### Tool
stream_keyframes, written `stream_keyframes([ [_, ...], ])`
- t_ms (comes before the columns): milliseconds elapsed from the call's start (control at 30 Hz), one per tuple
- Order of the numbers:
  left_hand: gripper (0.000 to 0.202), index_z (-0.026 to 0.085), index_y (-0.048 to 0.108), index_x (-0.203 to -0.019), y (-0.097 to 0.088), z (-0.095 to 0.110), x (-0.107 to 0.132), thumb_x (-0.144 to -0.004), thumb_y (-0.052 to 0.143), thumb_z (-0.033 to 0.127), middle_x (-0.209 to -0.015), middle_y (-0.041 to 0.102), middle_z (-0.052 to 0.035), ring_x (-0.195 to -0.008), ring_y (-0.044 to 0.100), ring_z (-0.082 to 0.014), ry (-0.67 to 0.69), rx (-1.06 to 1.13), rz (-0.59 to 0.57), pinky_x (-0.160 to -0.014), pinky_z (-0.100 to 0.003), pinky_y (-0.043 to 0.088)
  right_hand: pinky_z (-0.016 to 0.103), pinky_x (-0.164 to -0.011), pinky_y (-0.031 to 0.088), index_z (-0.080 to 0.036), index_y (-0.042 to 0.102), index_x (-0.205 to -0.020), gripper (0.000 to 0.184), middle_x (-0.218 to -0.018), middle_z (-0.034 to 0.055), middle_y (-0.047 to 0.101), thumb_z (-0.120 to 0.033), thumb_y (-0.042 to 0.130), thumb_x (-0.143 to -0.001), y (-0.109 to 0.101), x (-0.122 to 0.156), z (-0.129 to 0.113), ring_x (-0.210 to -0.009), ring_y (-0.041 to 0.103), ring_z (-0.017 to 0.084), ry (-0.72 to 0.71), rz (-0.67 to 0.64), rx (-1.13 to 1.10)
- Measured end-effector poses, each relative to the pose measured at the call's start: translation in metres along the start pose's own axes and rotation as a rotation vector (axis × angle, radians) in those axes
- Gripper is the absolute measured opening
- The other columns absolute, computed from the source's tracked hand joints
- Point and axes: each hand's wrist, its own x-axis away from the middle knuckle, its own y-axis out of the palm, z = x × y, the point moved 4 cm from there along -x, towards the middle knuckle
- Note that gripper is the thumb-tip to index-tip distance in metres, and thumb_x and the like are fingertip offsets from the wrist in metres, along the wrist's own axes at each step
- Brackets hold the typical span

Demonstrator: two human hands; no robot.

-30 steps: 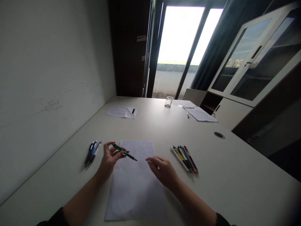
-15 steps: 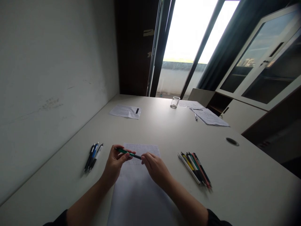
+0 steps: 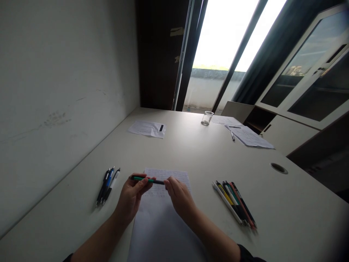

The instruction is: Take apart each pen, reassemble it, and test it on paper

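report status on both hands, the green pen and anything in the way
Left hand holding green pen. Right hand at its dark end, grip unclear. Pen over written-on paper. Nothing seen blocking; loose pens lie off to either side.

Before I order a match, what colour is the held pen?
The held pen is green and black, clearest in the head view.

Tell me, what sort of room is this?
Probably an office or a study, though it could be a small meeting room. A pale desk bears papers and pens, and a glass-fronted cabinet stands to the right.
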Motion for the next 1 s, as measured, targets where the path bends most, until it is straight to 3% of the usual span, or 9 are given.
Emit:
stream_keyframes([
  [433, 0.027, 0.014, 0.067, -0.083, -0.004, -0.006, 0.001, -0.066, 0.087, 0.02, -0.08, 0.075, -0.0042, -0.074, 0.072, -0.0148, -0.112, 0.021, 0.097, -0.071, -0.023, 0.06, 0.027, -0.067, 0.039, -0.021, 0.05, -0.079, 0.031, -0.075, 0.0027, 0.058, -0.028, 0.034, -0.105, -0.001, 0.006, -0.007, -0.069, 0.052, 0.018, -0.159, 0.014, 0.143],
  [600, 0.027, 0.014, 0.067, -0.082, -0.002, -0.005, -0.001, -0.066, 0.088, 0.021, -0.08, 0.075, -0.0035, -0.076, 0.072, -0.0145, -0.109, 0.008, 0.085, -0.072, -0.022, 0.06, 0.028, -0.066, 0.04, -0.021, 0.052, -0.083, 0.026, -0.076, 0.0026, 0.059, -0.028, 0.038, -0.104, -0.003, 0.008, -0.008, -0.069, 0.052, 0.018, -0.191, 0.04, 0.156],
  [800, 0.029, 0.014, 0.067, -0.086, -0.005, -0.003, 0.0, -0.067, 0.087, 0.021, -0.082, 0.075, -0.0029, -0.076, 0.073, -0.0145, -0.096, 0.008, 0.089, -0.07, -0.022, 0.06, 0.03, -0.075, 0.047, -0.022, 0.056, -0.099, 0.009, -0.09, 0.0044, 0.061, -0.029, 0.049, -0.101, -0.001, 0.011, 0.0, -0.08, 0.058, 0.019, -0.136, 0.063, 0.062],
  [1000, 0.027, 0.015, 0.066, -0.089, -0.006, -0.003, 0.0, -0.07, 0.085, 0.02, -0.085, 0.075, -0.0034, -0.079, 0.073, -0.0154, -0.08, -0.008, 0.069, -0.072, -0.022, 0.06, 0.029, -0.073, 0.049, -0.022, 0.058, -0.106, 0.014, -0.092, 0.0049, 0.062, -0.033, 0.053, -0.099, -0.005, 0.01, 0.001, -0.075, 0.059, 0.017, -0.068, 0.038, -0.011],
])
